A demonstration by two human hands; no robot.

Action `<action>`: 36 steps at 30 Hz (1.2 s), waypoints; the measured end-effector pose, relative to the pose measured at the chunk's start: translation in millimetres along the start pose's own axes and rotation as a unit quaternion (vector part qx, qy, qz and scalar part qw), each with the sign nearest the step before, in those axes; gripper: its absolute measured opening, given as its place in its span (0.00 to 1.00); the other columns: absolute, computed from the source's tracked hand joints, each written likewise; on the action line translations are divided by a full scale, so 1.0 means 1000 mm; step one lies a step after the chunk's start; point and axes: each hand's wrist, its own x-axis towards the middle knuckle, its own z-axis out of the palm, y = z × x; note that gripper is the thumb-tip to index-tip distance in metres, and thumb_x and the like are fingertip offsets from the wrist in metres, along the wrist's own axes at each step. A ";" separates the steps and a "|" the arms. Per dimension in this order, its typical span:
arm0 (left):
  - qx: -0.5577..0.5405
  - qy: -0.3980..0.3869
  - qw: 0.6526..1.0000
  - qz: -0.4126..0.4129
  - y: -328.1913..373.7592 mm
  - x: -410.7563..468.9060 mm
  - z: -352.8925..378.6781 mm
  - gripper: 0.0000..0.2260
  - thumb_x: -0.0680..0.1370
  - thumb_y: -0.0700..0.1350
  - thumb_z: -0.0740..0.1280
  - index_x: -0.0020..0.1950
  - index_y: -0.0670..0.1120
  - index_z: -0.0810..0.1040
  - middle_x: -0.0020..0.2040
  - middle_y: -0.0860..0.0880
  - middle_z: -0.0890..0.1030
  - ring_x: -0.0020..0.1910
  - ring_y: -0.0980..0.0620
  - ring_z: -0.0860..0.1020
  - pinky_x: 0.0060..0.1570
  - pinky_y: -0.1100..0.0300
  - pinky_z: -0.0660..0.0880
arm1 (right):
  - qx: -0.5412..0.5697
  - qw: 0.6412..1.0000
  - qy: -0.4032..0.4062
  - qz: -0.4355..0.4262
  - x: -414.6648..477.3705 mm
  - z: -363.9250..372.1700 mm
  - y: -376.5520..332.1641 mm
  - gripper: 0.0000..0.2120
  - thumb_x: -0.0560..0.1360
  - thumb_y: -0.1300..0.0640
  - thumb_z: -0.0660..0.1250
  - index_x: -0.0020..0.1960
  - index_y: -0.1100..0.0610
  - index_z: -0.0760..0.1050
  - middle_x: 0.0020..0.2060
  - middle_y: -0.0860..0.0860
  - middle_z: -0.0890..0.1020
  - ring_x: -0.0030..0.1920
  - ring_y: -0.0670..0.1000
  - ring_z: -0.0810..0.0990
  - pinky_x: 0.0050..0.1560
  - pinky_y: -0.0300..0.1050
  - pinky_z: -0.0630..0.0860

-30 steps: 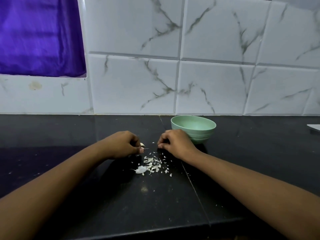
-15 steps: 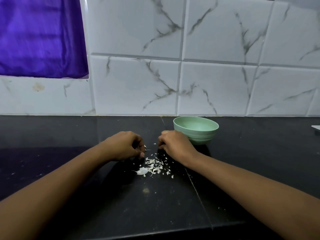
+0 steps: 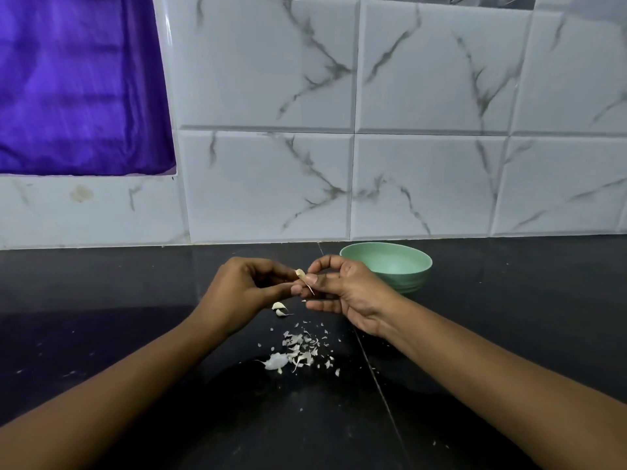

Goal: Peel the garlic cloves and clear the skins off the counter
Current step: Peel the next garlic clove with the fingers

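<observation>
A small pale garlic clove point(image 3: 300, 274) is pinched between the fingertips of my left hand point(image 3: 242, 293) and my right hand point(image 3: 342, 293), a little above the black counter point(image 3: 135, 334). A thin strip of skin hangs down from the clove. Two more cloves point(image 3: 279, 308) lie on the counter just below my left fingers. A scatter of white garlic skins point(image 3: 298, 349) lies on the counter nearer to me, between my forearms.
A green bowl point(image 3: 412, 266) stands on the counter right behind my right hand, close to the white tiled wall point(image 3: 339, 164). A purple cloth point(image 3: 74, 86) hangs at the upper left. A few skin flecks point(image 3: 437, 444) lie at the lower right.
Both hands have lifted off the counter and come together, now pinching one clove between them. The two cloves on the counter, hidden under my hands before, are now visible.
</observation>
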 end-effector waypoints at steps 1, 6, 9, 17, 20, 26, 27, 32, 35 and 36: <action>-0.026 0.004 1.000 -0.001 0.001 -0.001 0.002 0.08 0.67 0.46 0.75 0.45 0.50 0.85 0.39 0.53 0.86 0.37 0.62 0.81 0.37 0.66 0.78 | 0.003 1.000 -0.001 -0.003 0.000 -0.001 0.000 0.06 0.74 0.68 0.67 0.44 0.59 0.72 0.32 0.53 0.83 0.33 0.47 0.83 0.30 0.39 0.79; -0.075 0.043 0.996 0.002 0.003 -0.005 0.008 0.10 0.65 0.50 0.72 0.44 0.50 0.85 0.39 0.50 0.86 0.41 0.51 0.84 0.39 0.55 0.80 | -0.014 1.000 -0.018 -0.013 -0.002 0.002 -0.001 0.06 0.74 0.67 0.66 0.44 0.58 0.73 0.35 0.53 0.84 0.34 0.48 0.83 0.30 0.40 0.79; -0.056 0.066 0.996 0.002 0.003 -0.006 0.008 0.09 0.65 0.50 0.74 0.43 0.49 0.85 0.37 0.50 0.85 0.39 0.51 0.84 0.39 0.55 0.81 | -0.048 0.998 -0.016 -0.024 -0.004 0.003 -0.003 0.05 0.75 0.67 0.66 0.44 0.58 0.75 0.36 0.52 0.85 0.36 0.48 0.84 0.31 0.40 0.80; 0.019 0.105 0.994 0.020 0.005 -0.005 0.006 0.04 0.68 0.46 0.76 0.40 0.49 0.84 0.32 0.54 0.84 0.32 0.58 0.82 0.34 0.69 0.76 | -0.141 0.987 0.022 -0.073 -0.005 0.003 -0.004 0.04 0.72 0.59 0.72 0.43 0.59 0.80 0.42 0.53 0.85 0.40 0.50 0.84 0.35 0.45 0.80; 0.026 0.105 0.994 0.020 0.007 -0.006 0.008 0.05 0.68 0.46 0.77 0.40 0.47 0.84 0.31 0.53 0.83 0.30 0.60 0.81 0.32 0.71 0.74 | -0.151 0.985 0.029 -0.078 -0.002 0.001 -0.002 0.02 0.72 0.61 0.71 0.42 0.59 0.80 0.39 0.52 0.85 0.38 0.49 0.84 0.34 0.44 0.80; -0.017 0.083 0.996 -0.015 0.007 -0.004 0.006 0.05 0.69 0.44 0.76 0.41 0.45 0.84 0.31 0.48 0.84 0.33 0.53 0.83 0.39 0.59 0.81 | -0.212 0.972 -0.004 -0.099 -0.002 -0.001 -0.007 0.03 0.75 0.63 0.68 0.43 0.58 0.78 0.37 0.50 0.82 0.36 0.46 0.82 0.34 0.42 0.80; -0.024 0.079 0.996 -0.017 0.007 -0.004 0.006 0.05 0.69 0.44 0.76 0.41 0.45 0.84 0.32 0.48 0.84 0.33 0.52 0.84 0.40 0.56 0.82 | -0.223 0.969 -0.005 -0.103 -0.002 0.000 -0.008 0.03 0.75 0.63 0.68 0.43 0.58 0.77 0.37 0.50 0.82 0.36 0.46 0.82 0.35 0.43 0.80; -0.054 0.064 0.996 -0.014 0.009 -0.006 0.006 0.08 0.66 0.46 0.75 0.41 0.44 0.83 0.33 0.46 0.84 0.33 0.50 0.83 0.40 0.52 0.82 | -0.262 0.958 0.003 -0.115 -0.003 0.000 -0.010 0.04 0.75 0.62 0.68 0.41 0.57 0.77 0.36 0.50 0.82 0.37 0.46 0.83 0.38 0.47 0.80; -0.077 0.056 0.995 -0.012 0.011 -0.007 0.008 0.11 0.63 0.48 0.74 0.41 0.44 0.83 0.33 0.45 0.84 0.32 0.51 0.83 0.38 0.52 0.82 | -0.255 0.960 0.007 -0.113 -0.003 0.001 -0.010 0.06 0.75 0.63 0.67 0.40 0.57 0.77 0.35 0.48 0.82 0.36 0.45 0.82 0.39 0.48 0.80; -0.079 0.053 0.995 -0.009 0.011 -0.008 0.008 0.11 0.63 0.47 0.74 0.41 0.44 0.83 0.33 0.46 0.84 0.31 0.51 0.83 0.37 0.53 0.82 | -0.256 0.960 0.009 -0.113 -0.003 0.001 -0.010 0.07 0.75 0.63 0.67 0.40 0.56 0.77 0.34 0.48 0.82 0.36 0.45 0.82 0.38 0.48 0.80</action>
